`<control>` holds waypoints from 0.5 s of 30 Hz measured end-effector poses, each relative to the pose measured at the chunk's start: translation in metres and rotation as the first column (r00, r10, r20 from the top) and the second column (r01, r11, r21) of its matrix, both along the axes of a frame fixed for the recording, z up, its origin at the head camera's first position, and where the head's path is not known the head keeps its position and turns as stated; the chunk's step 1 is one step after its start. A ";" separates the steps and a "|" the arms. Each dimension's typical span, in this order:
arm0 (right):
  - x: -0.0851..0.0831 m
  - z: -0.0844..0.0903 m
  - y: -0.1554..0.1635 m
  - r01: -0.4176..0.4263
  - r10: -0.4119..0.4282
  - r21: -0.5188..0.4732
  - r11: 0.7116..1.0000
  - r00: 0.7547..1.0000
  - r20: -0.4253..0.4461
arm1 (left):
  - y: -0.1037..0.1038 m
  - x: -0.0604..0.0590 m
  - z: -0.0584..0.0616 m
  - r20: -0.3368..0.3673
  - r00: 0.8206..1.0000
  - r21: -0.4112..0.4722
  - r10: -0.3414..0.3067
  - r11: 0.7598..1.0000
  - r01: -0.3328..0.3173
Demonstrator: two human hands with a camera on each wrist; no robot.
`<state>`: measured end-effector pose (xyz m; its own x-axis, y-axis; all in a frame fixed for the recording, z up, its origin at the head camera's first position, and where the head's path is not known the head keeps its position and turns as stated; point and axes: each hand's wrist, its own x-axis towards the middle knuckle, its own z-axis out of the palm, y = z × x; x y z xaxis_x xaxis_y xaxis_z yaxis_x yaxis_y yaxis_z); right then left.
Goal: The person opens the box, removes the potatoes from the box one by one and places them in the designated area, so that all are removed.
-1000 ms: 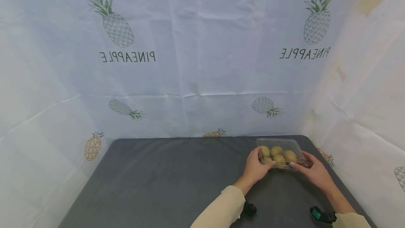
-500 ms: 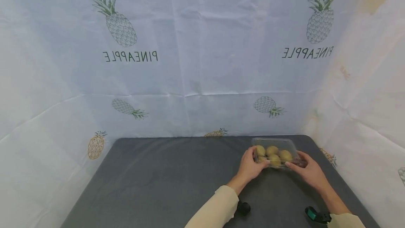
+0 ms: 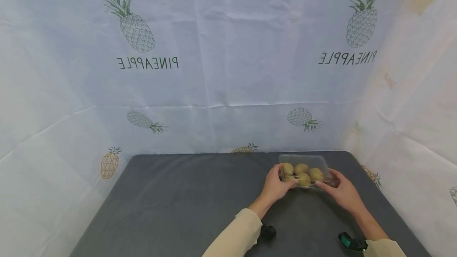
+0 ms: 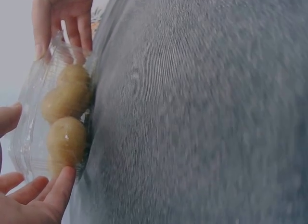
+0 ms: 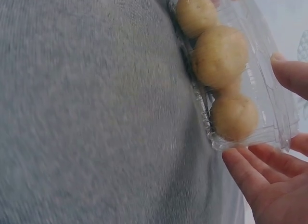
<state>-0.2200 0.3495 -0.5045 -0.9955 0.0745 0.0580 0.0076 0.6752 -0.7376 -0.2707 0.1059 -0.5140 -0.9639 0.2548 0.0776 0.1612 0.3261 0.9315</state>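
Note:
A clear plastic box (image 3: 303, 159) with several round, yellow-brown potatoes (image 3: 304, 179) inside is at the far right of the dark table. My left hand (image 3: 275, 187) grips its left end, thumb along the near edge. At the opposite end my right hand (image 3: 342, 194) holds on in the same way. In the right wrist view, the fingertips (image 5: 234, 155) support the box's end and the thumb is on the lid side. The left wrist view has both hands at the two ends, with potatoes (image 4: 67, 137) visible through the plastic. Whether the box touches the table, I cannot tell.
The dark grey table (image 3: 185, 201) extends left and toward me. White pineapple-print cloth (image 3: 228, 70) hangs behind it and on both sides. A black device with a green patch (image 3: 345, 241) is at my right wrist, and a black knob (image 3: 268, 232) is at my left.
Both hands have carried the box a short way to the left across the far right of the table. Their grip looks the same, and the potatoes stay inside.

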 end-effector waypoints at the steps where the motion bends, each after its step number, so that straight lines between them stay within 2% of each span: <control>1: 0.000 0.000 -0.002 0.000 0.000 0.001 1.000 1.000 -0.002 | -0.002 0.000 0.001 -0.001 1.000 -0.003 -0.002 1.000 0.002; 8: -0.001 0.000 -0.012 0.007 -0.007 0.000 1.000 1.000 -0.004 | -0.012 -0.002 0.004 0.010 1.000 0.021 -0.012 1.000 0.011; 15: -0.004 -0.002 -0.024 -0.009 0.009 -0.001 1.000 0.999 -0.036 | -0.026 -0.003 0.000 0.051 0.999 0.054 0.011 0.998 -0.014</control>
<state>-0.2241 0.3254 -0.5065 -0.9934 0.0657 0.0937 -0.0250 0.6744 -0.7379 -0.2742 0.0798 -0.5137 -0.9701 0.2391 0.0421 0.1096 0.2765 0.9547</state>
